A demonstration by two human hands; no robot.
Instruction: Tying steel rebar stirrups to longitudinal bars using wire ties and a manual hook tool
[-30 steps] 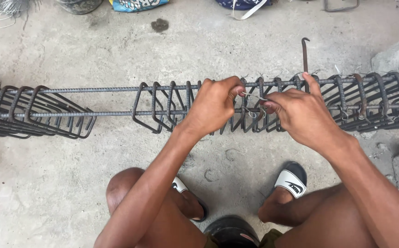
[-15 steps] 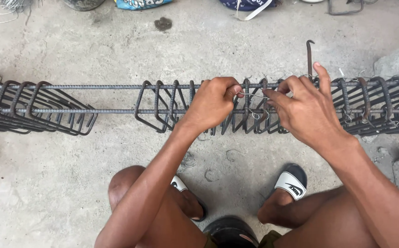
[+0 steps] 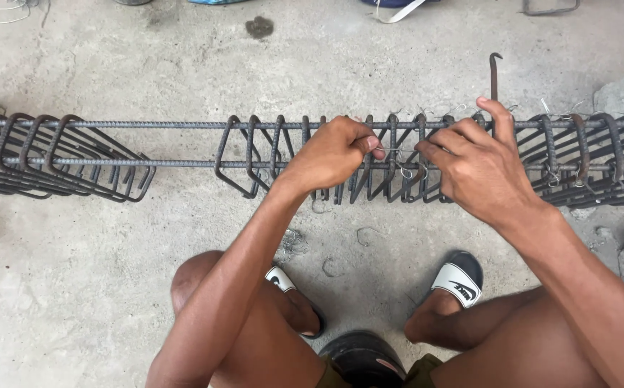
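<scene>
From my head camera, my left hand (image 3: 330, 154) is closed, pinching a thin tie wire (image 3: 392, 149) against the rebar cage (image 3: 182, 144) lying across the concrete floor (image 3: 75, 287). My right hand (image 3: 479, 167) pinches the wire's other end, forefinger raised by a rusty hook tool (image 3: 494, 72). A blue package edge (image 3: 215, 2) peeks in at the top.

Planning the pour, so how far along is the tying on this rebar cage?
Done: stirrups on the right carry wire ties. In hand: the left hand and right hand hold a thin wire at the middle stirrups. Left: the bunched stirrups on the left show no ties.
</scene>
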